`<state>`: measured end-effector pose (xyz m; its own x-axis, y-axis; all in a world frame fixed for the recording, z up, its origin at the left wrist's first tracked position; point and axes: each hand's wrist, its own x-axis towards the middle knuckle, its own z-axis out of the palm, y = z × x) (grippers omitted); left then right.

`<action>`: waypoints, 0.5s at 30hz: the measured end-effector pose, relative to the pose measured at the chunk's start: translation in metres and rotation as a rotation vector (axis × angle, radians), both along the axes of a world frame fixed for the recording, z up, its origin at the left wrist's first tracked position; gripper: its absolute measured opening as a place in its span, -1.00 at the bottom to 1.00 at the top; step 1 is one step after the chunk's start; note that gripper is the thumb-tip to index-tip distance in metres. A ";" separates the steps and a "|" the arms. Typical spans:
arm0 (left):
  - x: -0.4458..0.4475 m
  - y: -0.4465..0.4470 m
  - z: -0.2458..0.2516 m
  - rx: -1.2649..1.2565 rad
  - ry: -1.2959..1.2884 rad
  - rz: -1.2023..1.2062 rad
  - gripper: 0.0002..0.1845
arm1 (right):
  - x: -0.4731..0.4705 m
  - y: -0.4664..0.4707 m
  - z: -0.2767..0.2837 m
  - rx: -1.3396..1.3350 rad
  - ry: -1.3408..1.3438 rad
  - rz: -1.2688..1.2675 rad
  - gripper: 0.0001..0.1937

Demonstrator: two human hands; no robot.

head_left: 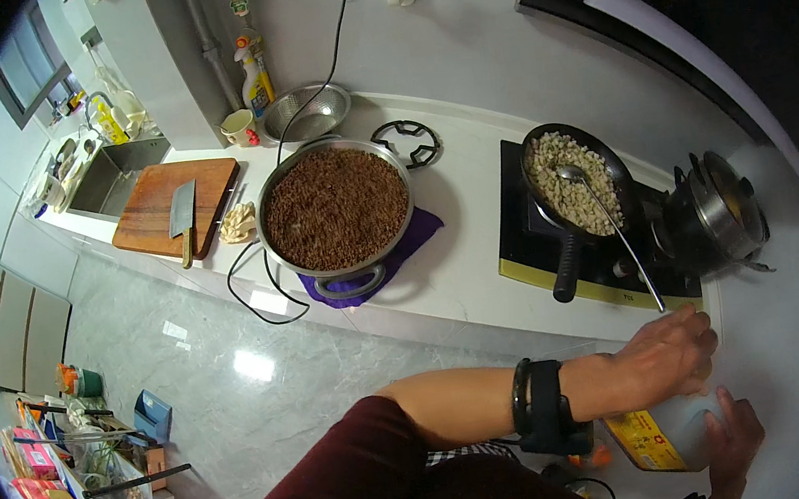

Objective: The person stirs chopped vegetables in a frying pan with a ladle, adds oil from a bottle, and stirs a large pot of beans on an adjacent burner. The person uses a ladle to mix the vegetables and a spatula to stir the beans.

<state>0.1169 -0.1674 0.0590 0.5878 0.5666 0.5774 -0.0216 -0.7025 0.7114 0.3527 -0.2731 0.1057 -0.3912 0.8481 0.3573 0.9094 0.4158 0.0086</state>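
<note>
My left hand (667, 358), with a dark band at its wrist, has curled fingers at the upper edge of a translucent plastic container (688, 427) with a yellow label; whether it grips anything is hidden. My right hand (734, 432) holds the container's right side with thumb and fingers. Just above my left hand is the handle end of a long metal spoon (615, 221), whose bowl rests in pale diced food (563, 167). That food lies in a black frying pan (564, 265) on a cooktop (518, 234) with a yellow front edge.
Stacked metal pots (709, 216) stand right of the pan. A large steel pot (349, 265) of brown granules sits on a purple cloth (420, 235). Further left, a cleaver (184, 210) lies on a wooden cutting board (144, 207) beside the sink (107, 182). A black cable (338, 30) crosses the counter.
</note>
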 end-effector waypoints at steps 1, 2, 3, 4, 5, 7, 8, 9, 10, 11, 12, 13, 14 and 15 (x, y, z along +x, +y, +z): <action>-0.002 0.007 0.001 -0.009 -0.003 0.036 -0.65 | -0.003 0.008 0.005 -0.003 -0.013 0.003 -0.64; -0.003 0.012 0.002 -0.019 -0.084 0.032 -0.64 | -0.005 0.017 0.010 -0.003 -0.027 0.007 -0.63; -0.005 0.016 0.003 -0.013 -0.190 0.041 -0.63 | -0.007 0.025 0.014 -0.024 -0.006 0.013 -0.63; -0.006 0.022 0.005 -0.040 -0.256 0.028 -0.62 | -0.008 0.035 0.018 -0.044 0.015 0.020 -0.63; -0.008 0.032 0.007 0.034 -0.251 -0.080 -0.61 | -0.009 0.044 0.022 -0.058 0.018 0.028 -0.64; -0.016 0.058 0.011 0.106 -0.148 -0.346 -0.59 | -0.008 0.060 0.032 -0.096 -0.011 0.000 -0.63; -0.016 0.066 0.015 0.172 -0.069 -0.320 -0.62 | -0.006 0.067 0.036 -0.121 -0.057 -0.035 -0.62; -0.014 0.072 0.019 0.186 -0.070 -0.293 -0.64 | -0.005 0.075 0.040 -0.120 -0.025 -0.011 -0.63; -0.013 0.078 0.023 0.173 -0.029 -0.264 -0.65 | -0.004 0.083 0.042 -0.121 -0.012 -0.004 -0.64; -0.011 0.082 0.028 0.176 -0.021 -0.237 -0.67 | -0.002 0.092 0.044 -0.122 0.003 0.006 -0.64; -0.005 0.083 0.033 0.193 -0.012 -0.078 -0.70 | 0.000 0.101 0.046 -0.109 0.023 0.044 -0.65; 0.000 0.085 0.037 0.201 -0.031 0.060 -0.69 | 0.002 0.109 0.047 -0.095 0.045 0.081 -0.65; 0.006 0.087 0.042 0.185 -0.007 0.194 -0.66 | 0.004 0.117 0.048 -0.079 0.068 0.115 -0.65; 0.011 0.089 0.046 0.161 0.029 0.325 -0.63 | 0.007 0.125 0.049 -0.053 0.058 0.182 -0.66</action>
